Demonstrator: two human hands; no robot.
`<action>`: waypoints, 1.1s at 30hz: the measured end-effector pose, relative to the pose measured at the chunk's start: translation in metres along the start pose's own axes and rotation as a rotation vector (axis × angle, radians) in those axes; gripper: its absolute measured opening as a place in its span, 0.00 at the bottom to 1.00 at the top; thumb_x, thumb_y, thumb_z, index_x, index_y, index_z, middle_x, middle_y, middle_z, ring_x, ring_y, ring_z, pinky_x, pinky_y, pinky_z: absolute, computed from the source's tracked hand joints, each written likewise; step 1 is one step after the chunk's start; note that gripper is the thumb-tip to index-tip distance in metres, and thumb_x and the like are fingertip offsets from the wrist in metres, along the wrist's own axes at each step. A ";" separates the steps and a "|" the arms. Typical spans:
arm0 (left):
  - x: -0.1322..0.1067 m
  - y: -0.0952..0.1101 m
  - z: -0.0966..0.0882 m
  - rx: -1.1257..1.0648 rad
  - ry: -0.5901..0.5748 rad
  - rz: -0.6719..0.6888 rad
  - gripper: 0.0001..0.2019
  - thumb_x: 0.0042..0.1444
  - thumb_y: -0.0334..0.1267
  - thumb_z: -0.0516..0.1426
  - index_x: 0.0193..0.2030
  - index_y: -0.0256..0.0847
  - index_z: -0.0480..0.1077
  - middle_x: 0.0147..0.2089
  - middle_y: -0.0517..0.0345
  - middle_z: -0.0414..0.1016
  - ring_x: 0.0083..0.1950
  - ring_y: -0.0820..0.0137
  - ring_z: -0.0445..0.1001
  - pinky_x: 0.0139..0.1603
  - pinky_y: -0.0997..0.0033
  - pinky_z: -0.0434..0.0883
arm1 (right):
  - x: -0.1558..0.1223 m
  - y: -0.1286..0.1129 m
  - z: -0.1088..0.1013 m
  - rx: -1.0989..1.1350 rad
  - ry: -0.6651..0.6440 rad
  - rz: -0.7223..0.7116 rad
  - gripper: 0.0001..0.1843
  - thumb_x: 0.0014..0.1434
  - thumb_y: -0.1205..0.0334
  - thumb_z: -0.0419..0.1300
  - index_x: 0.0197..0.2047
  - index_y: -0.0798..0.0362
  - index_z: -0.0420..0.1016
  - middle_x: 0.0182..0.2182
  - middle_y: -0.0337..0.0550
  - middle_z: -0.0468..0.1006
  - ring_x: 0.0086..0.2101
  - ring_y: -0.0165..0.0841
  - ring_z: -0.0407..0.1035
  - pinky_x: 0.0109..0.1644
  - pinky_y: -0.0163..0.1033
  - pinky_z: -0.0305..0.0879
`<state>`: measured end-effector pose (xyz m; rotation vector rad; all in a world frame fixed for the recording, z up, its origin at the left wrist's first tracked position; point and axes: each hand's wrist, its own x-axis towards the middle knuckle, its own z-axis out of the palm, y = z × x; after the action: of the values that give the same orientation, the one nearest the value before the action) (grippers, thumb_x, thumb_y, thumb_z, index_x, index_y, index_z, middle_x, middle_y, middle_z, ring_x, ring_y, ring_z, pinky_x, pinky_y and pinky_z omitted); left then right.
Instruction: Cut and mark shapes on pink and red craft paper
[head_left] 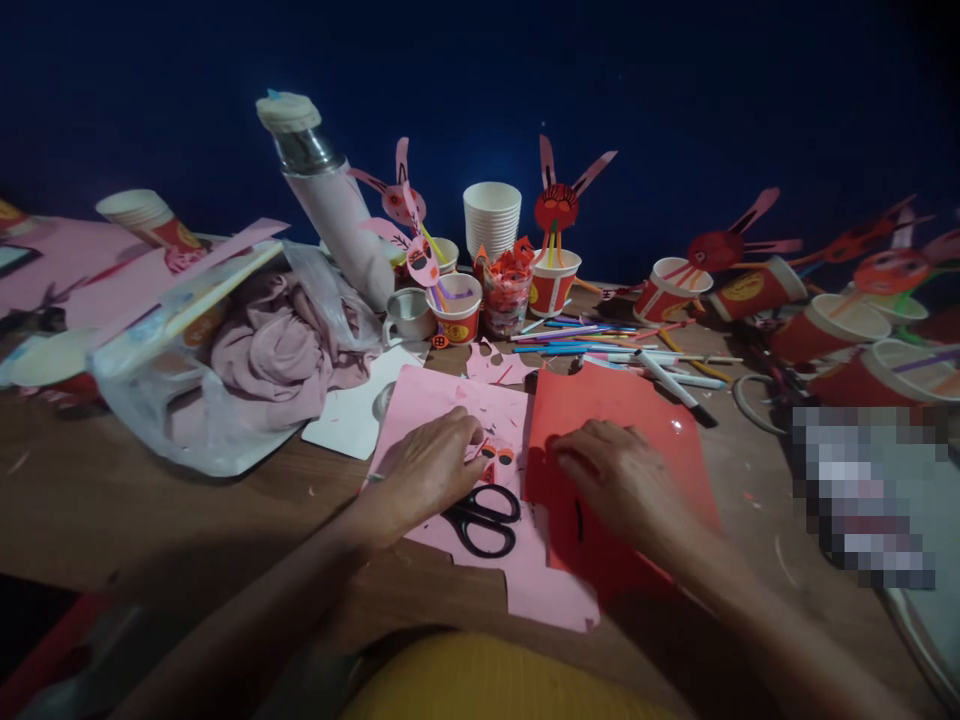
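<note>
My left hand [433, 462] rests over a pink paper sheet [409, 395], thumb and fingers apart with nothing visible between them. Just below its fingertips lie small paper eye pieces [496, 456], orange and black, on the pink sheet. Black-handled scissors [487, 520] lie by the same hand, their blades hidden beneath it. Loosely bent, the fingers of my right hand [619, 475] lie over a red paper sheet [622, 395], and I see nothing held there. A short curved black strip or mark [579, 520] shows on the red sheet near my right thumb.
Behind the papers are scattered pens [592, 335], a clear cup of red scraps [506, 300], stacked white cups [492, 215] and red paper cups [555, 285] bearing rabbit-like paper figures. A tilted thermos [330, 200] and plastic bag [180, 430] stand left. A blurred-out patch [862, 500] lies right.
</note>
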<state>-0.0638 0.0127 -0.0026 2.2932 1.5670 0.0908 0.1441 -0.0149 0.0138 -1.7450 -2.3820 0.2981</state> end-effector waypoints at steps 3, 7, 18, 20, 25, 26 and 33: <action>-0.001 0.001 -0.001 0.006 0.006 0.009 0.07 0.52 0.39 0.51 0.36 0.40 0.64 0.38 0.54 0.70 0.37 0.64 0.70 0.35 0.67 0.64 | 0.017 -0.017 0.002 -0.033 -0.043 -0.029 0.10 0.57 0.64 0.52 0.34 0.50 0.75 0.30 0.43 0.76 0.32 0.35 0.68 0.34 0.37 0.51; -0.002 0.003 -0.003 0.006 0.002 0.017 0.07 0.51 0.36 0.51 0.36 0.40 0.65 0.38 0.54 0.70 0.38 0.64 0.70 0.36 0.67 0.65 | 0.034 -0.033 0.010 -0.069 -0.082 -0.077 0.12 0.58 0.57 0.51 0.33 0.51 0.74 0.30 0.45 0.75 0.32 0.35 0.67 0.33 0.37 0.49; -0.004 0.001 -0.005 -0.020 0.008 0.008 0.04 0.51 0.36 0.51 0.33 0.41 0.66 0.36 0.55 0.69 0.38 0.63 0.71 0.35 0.67 0.65 | 0.051 -0.042 0.018 -0.051 -0.146 -0.096 0.07 0.55 0.63 0.54 0.29 0.54 0.72 0.28 0.43 0.76 0.31 0.34 0.67 0.33 0.37 0.48; -0.004 0.000 -0.005 -0.026 0.016 0.008 0.04 0.51 0.37 0.52 0.33 0.41 0.65 0.36 0.55 0.69 0.37 0.63 0.71 0.34 0.68 0.65 | 0.053 -0.041 0.019 -0.027 -0.145 -0.098 0.07 0.55 0.64 0.54 0.28 0.53 0.72 0.27 0.41 0.76 0.30 0.33 0.67 0.32 0.36 0.48; -0.003 -0.007 -0.011 -0.082 0.078 -0.002 0.07 0.53 0.41 0.51 0.35 0.42 0.65 0.37 0.58 0.69 0.35 0.67 0.70 0.33 0.69 0.64 | 0.050 -0.038 0.009 0.007 -0.091 -0.105 0.07 0.55 0.66 0.53 0.29 0.52 0.72 0.27 0.39 0.75 0.28 0.30 0.66 0.32 0.35 0.49; -0.002 -0.010 -0.013 -0.116 0.116 -0.004 0.07 0.54 0.41 0.50 0.35 0.42 0.65 0.37 0.59 0.69 0.34 0.68 0.70 0.33 0.70 0.64 | 0.048 -0.038 0.004 0.003 -0.067 -0.096 0.07 0.56 0.66 0.53 0.30 0.53 0.72 0.28 0.40 0.75 0.28 0.31 0.66 0.32 0.35 0.50; 0.001 -0.014 -0.020 -0.498 0.400 0.087 0.07 0.55 0.38 0.49 0.35 0.39 0.67 0.37 0.59 0.69 0.34 0.73 0.67 0.34 0.73 0.65 | 0.035 -0.036 -0.026 -0.158 0.313 -0.206 0.12 0.59 0.66 0.49 0.30 0.55 0.72 0.28 0.46 0.74 0.33 0.37 0.64 0.36 0.41 0.49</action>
<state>-0.0815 0.0231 0.0113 2.0140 1.4064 0.9030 0.1074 0.0092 0.0488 -1.4584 -2.3745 -0.1828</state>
